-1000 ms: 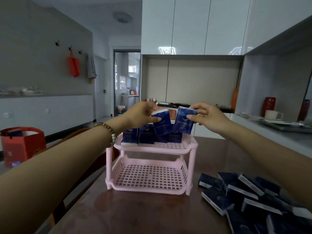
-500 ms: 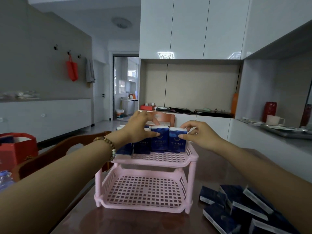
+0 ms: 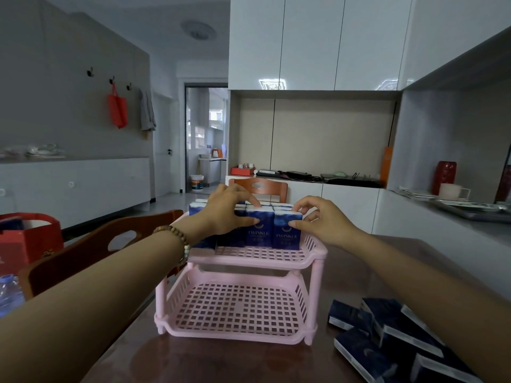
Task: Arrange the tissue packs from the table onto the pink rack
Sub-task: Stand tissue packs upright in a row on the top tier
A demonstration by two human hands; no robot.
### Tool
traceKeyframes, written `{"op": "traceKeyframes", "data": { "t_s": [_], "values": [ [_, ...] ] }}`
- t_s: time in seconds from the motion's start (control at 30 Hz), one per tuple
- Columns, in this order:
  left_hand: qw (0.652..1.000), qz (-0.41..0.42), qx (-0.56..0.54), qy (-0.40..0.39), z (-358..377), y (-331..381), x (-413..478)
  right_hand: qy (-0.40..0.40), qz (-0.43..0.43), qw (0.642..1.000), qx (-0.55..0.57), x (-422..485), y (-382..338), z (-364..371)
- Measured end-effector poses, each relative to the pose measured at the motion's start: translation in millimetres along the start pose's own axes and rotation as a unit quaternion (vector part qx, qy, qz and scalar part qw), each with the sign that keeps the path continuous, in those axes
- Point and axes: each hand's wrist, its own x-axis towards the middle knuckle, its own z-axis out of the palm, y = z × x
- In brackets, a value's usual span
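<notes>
While the left hand (image 3: 226,211) curls its fingers over the left pack (image 3: 258,234), thumb on its face, the right hand (image 3: 322,219) pinches the right pack (image 3: 286,236) between thumb and fingertips. Both packs stand upright, touching side by side, at the front of the rack's (image 3: 318,286) top shelf (image 3: 257,255). More packs stand behind and to the left, partly hidden by the left hand, so their number cannot be told. That shelf looks close to full. The lower shelf (image 3: 235,308) holds nothing. A pile (image 3: 392,327) of packs lies on the surface (image 3: 221,360) near the rack's right side and runs out of view. The job seems roughly half done: these two need releasing, then the pile likely goes below.
</notes>
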Motion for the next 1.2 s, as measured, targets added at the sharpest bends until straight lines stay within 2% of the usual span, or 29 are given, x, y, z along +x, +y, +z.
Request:
{"op": "traceKeyframes", "data": {
  "t_s": [0.5, 0.7, 0.87, 0.97, 1.1, 1.2],
  "values": [
    [1.0, -0.009, -0.021, -0.008, -3, 5, -3, 0.04, -0.034, 0.996, -0.077, -8, -6, 0],
    [0.999, -0.015, -0.034, -0.008, -8, 11, -14, 0.037, -0.038, 0.996, -0.077, -13, -7, -7],
    [0.999, 0.013, -0.003, -0.031, -13, 23, -41, 0.008, -0.058, 0.994, -0.095, -37, -16, -20],
    [0.999, 0.025, 0.019, -0.017, -21, 36, -63, -0.022, -0.08, 0.989, -0.123, -63, -30, -30],
    [0.991, 0.05, 0.119, -0.025, -30, 55, -96, -0.097, -0.104, 0.975, -0.169, -109, -51, -41],
    [0.99, 0.059, 0.123, -0.042, -27, 71, -123, -0.155, -0.078, 0.964, -0.202, -146, -57, -41]
  ]
}}
